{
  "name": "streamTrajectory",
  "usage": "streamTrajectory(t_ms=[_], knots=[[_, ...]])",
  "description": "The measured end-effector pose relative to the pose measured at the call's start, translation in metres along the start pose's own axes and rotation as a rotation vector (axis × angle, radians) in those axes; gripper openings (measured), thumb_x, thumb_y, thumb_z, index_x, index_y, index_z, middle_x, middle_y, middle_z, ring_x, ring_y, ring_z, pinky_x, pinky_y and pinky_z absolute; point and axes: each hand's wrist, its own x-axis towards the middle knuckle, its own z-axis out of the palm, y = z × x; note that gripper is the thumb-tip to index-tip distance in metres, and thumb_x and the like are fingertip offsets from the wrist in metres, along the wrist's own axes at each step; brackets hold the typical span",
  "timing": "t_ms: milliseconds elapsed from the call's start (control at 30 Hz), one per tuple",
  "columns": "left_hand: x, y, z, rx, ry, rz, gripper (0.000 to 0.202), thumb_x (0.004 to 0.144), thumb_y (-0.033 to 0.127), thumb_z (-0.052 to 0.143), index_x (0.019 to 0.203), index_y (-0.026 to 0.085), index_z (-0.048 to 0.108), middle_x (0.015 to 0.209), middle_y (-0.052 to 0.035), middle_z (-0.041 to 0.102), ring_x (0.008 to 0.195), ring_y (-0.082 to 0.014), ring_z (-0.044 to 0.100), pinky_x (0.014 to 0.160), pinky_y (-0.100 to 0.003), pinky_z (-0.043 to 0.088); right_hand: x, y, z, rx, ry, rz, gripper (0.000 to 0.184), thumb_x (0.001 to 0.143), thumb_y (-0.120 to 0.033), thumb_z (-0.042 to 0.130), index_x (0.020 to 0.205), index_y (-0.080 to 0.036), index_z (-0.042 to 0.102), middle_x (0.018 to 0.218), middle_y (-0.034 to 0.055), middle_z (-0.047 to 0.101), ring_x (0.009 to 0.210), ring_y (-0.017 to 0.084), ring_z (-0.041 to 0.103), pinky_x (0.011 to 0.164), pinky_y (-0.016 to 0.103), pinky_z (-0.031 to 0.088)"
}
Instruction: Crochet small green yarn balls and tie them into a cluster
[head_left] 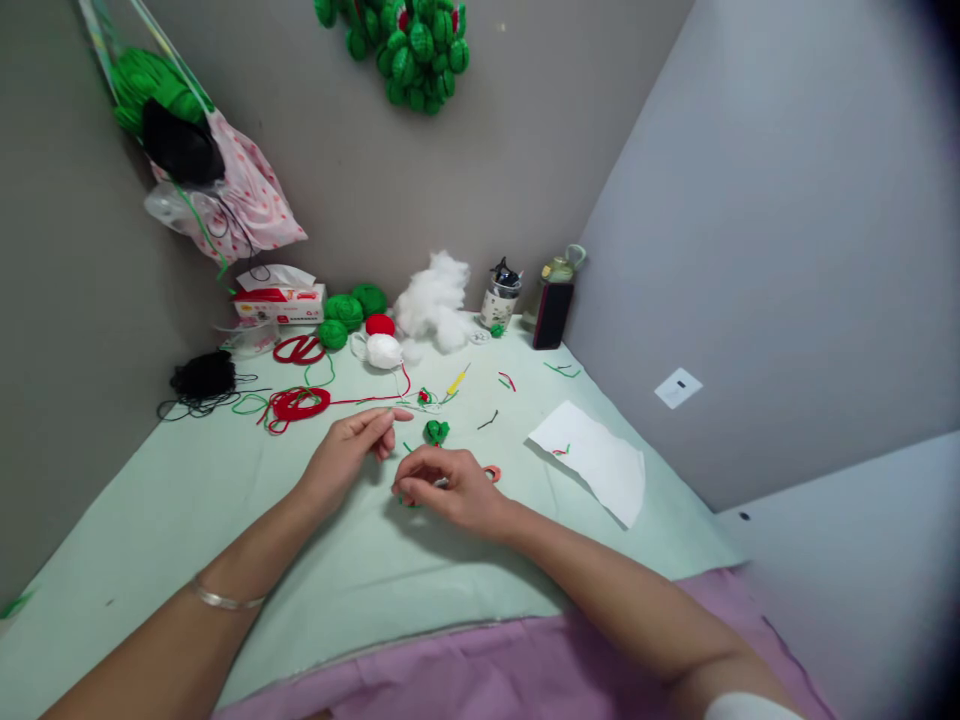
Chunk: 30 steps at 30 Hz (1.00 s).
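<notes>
My left hand (352, 450) rests on the pale green tabletop (187, 520), its fingers pinched together near a thin strand of yarn I cannot make out clearly. My right hand (446, 487) lies just beside it, fingers curled around a small green piece with a metal tool shaft showing under them. A small green crocheted piece (436, 431) sits just beyond both hands. Partly hidden behind my right hand is an orange-red ring shape (492, 472). A loose heap of red yarn (298, 404) lies to the left, with a red strand running toward my hands.
Green yarn balls (346, 310), a red ball (379, 324), a white ball (384, 351), white stuffing (433, 298), a tissue box (279, 298), black yarn (201, 378), a yellow-handled hook (456, 383), a jar (499, 300), a bottle (553, 300) and white paper (596, 458) surround me. Walls close in.
</notes>
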Motion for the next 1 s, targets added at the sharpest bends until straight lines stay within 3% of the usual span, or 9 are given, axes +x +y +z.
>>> streamTrajectory(t_ms=[133,233,333,500,833,1000], knots=[[-0.008,-0.005,0.014,0.068,-0.032,0.032,0.040,0.092,0.047,0.059,0.112,0.016,0.073,0.066,0.0018,0.061,0.059,-0.0153,0.055,0.062,-0.027,0.046,0.008,0.000,-0.008,0.208,0.194,-0.001,0.022,0.083,-0.040,0.072,0.086,-0.019,0.068,0.077,0.0019,0.070,0.065,0.014,0.065,0.061,0.025,0.053],[-0.017,-0.008,0.025,0.143,-0.050,0.081,0.037,0.095,0.042,0.055,0.117,0.018,0.072,0.068,0.0017,0.063,0.059,-0.0153,0.055,0.064,-0.028,0.047,0.014,0.001,-0.016,0.187,0.362,-0.023,0.023,0.080,-0.041,0.076,0.085,-0.019,0.069,0.072,-0.0002,0.065,0.060,0.011,0.057,0.057,0.024,0.050],[-0.024,-0.010,0.029,0.291,-0.082,0.186,0.040,0.099,0.037,0.048,0.129,0.021,0.068,0.074,0.0009,0.066,0.059,-0.0147,0.055,0.066,-0.027,0.047,0.015,0.002,-0.019,0.149,0.438,-0.028,0.023,0.080,-0.041,0.076,0.083,-0.019,0.068,0.071,-0.0013,0.062,0.058,0.010,0.051,0.056,0.024,0.046],[-0.026,-0.010,0.026,0.421,-0.029,0.252,0.051,0.101,0.035,0.044,0.150,0.022,0.053,0.071,0.0020,0.064,0.060,-0.0159,0.055,0.068,-0.026,0.046,0.012,-0.004,-0.016,0.109,0.372,0.004,0.027,0.080,-0.043,0.075,0.072,-0.019,0.065,0.057,-0.0040,0.055,0.051,0.010,0.046,0.052,0.024,0.042],[-0.023,-0.013,0.024,0.685,-0.070,0.326,0.054,0.103,0.030,0.035,0.155,0.019,0.044,0.080,-0.0031,0.070,0.065,-0.0179,0.064,0.069,-0.026,0.046,0.010,-0.009,-0.015,0.109,0.296,0.061,0.032,0.084,-0.050,0.069,0.083,-0.019,0.065,0.053,-0.0048,0.056,0.045,0.010,0.048,0.046,0.023,0.040],[-0.021,-0.017,0.023,0.736,-0.062,0.367,0.053,0.103,0.028,0.036,0.155,0.024,0.044,0.090,-0.0043,0.074,0.066,-0.0173,0.065,0.069,-0.026,0.046,0.009,-0.006,-0.016,0.094,0.269,0.059,0.031,0.086,-0.050,0.068,0.085,-0.019,0.066,0.056,-0.0047,0.058,0.045,0.009,0.048,0.045,0.021,0.040]])
